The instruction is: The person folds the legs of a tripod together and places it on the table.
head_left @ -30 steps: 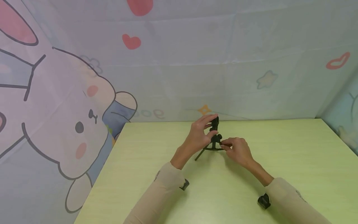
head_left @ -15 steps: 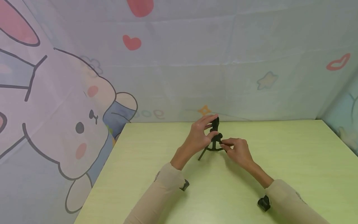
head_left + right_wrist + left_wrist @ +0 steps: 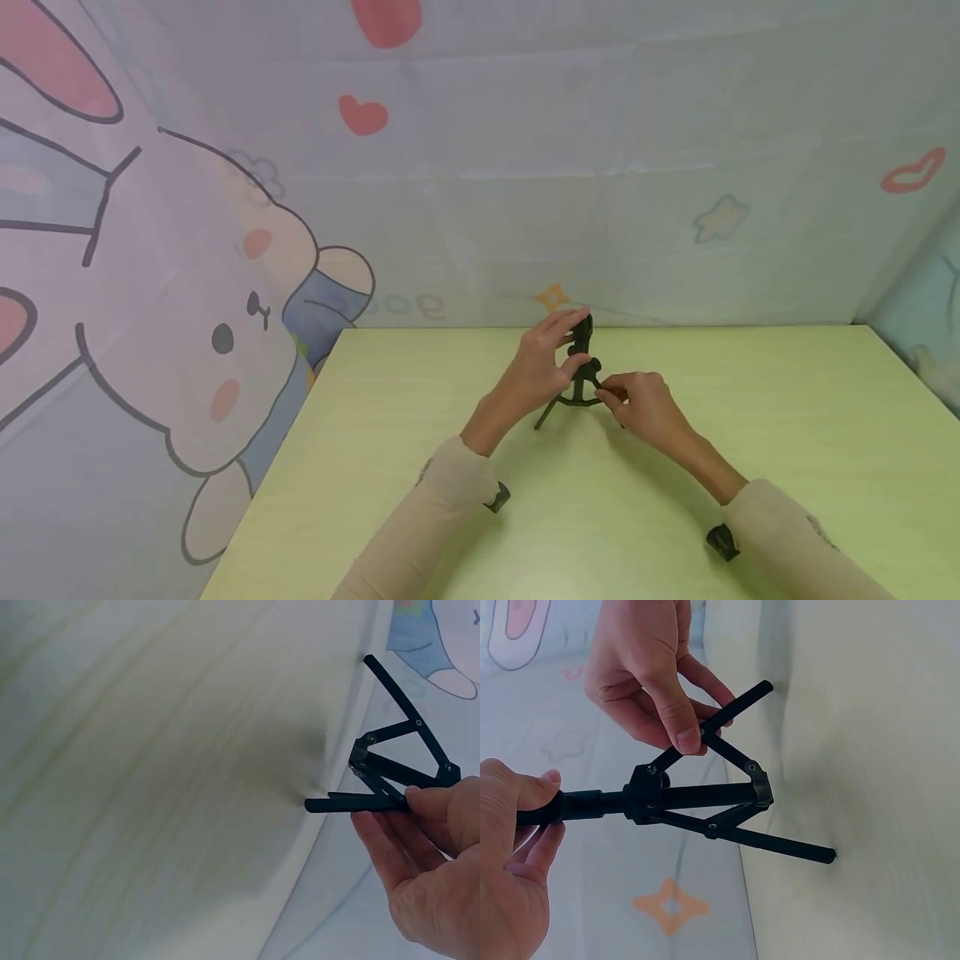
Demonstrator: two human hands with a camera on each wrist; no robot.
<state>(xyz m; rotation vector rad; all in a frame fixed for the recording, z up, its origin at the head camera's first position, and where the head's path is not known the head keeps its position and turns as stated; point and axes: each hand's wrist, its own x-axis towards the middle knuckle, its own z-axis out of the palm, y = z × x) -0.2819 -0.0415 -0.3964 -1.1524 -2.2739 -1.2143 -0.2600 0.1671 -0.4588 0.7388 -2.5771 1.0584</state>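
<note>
A small black tripod [image 3: 705, 796] stands upright over the table, legs downward and spread, with hinged braces joining them to its centre post. My left hand [image 3: 536, 367] grips its upper part, thumb and fingers round the dark column in the left wrist view. With thumb and fingers my right hand [image 3: 641, 404] pinches one leg near its brace joint, on the right side of the tripod. In the right wrist view, the leg [image 3: 337, 804] in my right hand [image 3: 442, 847] points toward the tabletop, and another leg [image 3: 394, 690] slants out on the far side.
The pale yellow-green table [image 3: 600, 517] runs back to a cloth backdrop [image 3: 487, 208] printed with a rabbit, hearts and stars. Black wrist devices [image 3: 722, 542] sit under the cuffs of both light sleeves [image 3: 442, 508].
My right hand has shifted slightly down with the leg, which now spreads farther outward from the post. The left hand keeps its grip at the top. The head view has turned slightly.
</note>
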